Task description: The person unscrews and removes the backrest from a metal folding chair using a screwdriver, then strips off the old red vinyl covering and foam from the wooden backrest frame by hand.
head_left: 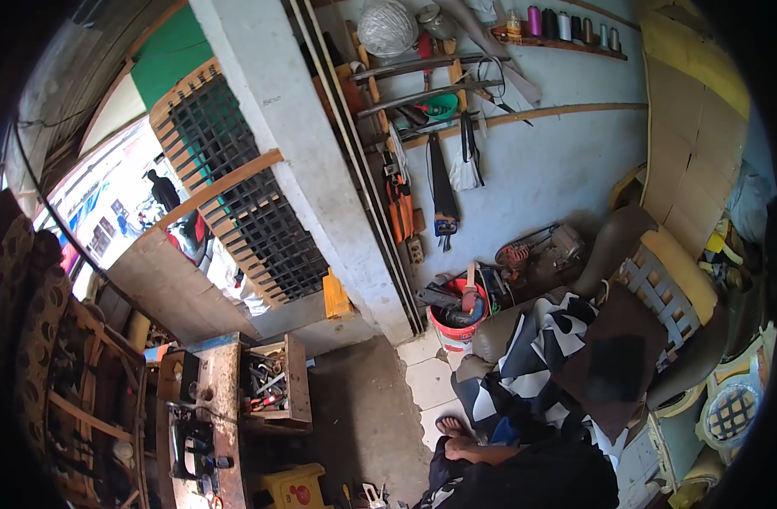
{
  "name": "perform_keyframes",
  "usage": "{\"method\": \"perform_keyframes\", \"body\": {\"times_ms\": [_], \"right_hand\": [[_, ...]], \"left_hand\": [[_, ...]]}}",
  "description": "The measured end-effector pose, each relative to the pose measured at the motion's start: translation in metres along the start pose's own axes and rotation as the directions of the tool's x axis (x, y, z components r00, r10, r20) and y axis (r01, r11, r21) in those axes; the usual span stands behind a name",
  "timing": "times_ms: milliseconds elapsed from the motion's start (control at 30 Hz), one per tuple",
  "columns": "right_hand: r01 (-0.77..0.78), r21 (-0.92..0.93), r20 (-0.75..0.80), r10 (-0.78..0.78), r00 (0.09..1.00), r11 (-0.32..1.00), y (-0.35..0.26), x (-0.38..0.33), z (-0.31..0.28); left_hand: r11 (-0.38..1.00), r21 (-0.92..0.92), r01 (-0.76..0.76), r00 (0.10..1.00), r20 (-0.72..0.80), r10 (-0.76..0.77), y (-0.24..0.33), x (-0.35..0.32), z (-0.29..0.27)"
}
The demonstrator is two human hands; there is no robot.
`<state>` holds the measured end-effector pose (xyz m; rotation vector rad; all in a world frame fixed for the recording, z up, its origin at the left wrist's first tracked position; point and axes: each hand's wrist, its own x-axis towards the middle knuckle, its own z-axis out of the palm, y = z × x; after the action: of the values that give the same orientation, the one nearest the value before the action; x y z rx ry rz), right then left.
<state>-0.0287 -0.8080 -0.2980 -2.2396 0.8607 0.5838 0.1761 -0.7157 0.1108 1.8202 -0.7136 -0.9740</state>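
A bare forearm comes out of dark clothing [549,475] at the lower edge and points left; it looks like my right arm. My right hand [462,450] rests against dark cloth just behind a sandalled foot [449,423]. Its fingers are too small and partly hidden to read, and I make out nothing held in it. My left hand is out of the picture. Beyond the arm lies a heap of black, white and grey fabric scraps [537,348]. A dark brown square piece [609,360] leans over the heap, against an armchair frame with woven grey straps [657,297].
A sewing machine [189,445] stands on a worn wooden table [229,365] at left, beside an open drawer of tools [269,382]. A yellow stool [295,488] is below. A red bucket [454,327] and a compressor [545,250] sit by the wall. Thread spools [565,25] line a shelf.
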Motion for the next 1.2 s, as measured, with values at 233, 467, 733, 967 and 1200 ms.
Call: {"method": "perform_keyframes", "body": {"times_ms": [233,467,733,967,1200], "right_hand": [[-0.254,0.132,0.037,0.251,0.967,0.958,0.087,0.063,-0.153],[-0.296,0.277,-0.080,0.329,0.941,0.914,0.148,0.081,-0.324],[-0.293,0.556,0.035,0.330,0.943,0.778,0.140,0.128,-0.320],[-0.185,0.246,0.169,0.146,0.975,0.952,0.129,0.129,-0.241],[-0.290,0.325,0.201,0.234,0.951,0.900,0.151,0.124,-0.255]], "left_hand": [[1.000,-0.011,-0.016,1.000,0.024,0.016,0.040,0.097,0.036],[0.999,0.000,0.044,0.996,-0.081,-0.044,0.080,0.167,0.038],[0.998,0.006,0.066,0.993,-0.098,-0.065,0.103,0.229,0.054],[0.999,0.019,0.046,0.997,-0.063,-0.045,0.124,0.270,0.067],[0.999,0.018,0.037,0.999,-0.013,-0.037,0.132,0.293,0.079]]}}
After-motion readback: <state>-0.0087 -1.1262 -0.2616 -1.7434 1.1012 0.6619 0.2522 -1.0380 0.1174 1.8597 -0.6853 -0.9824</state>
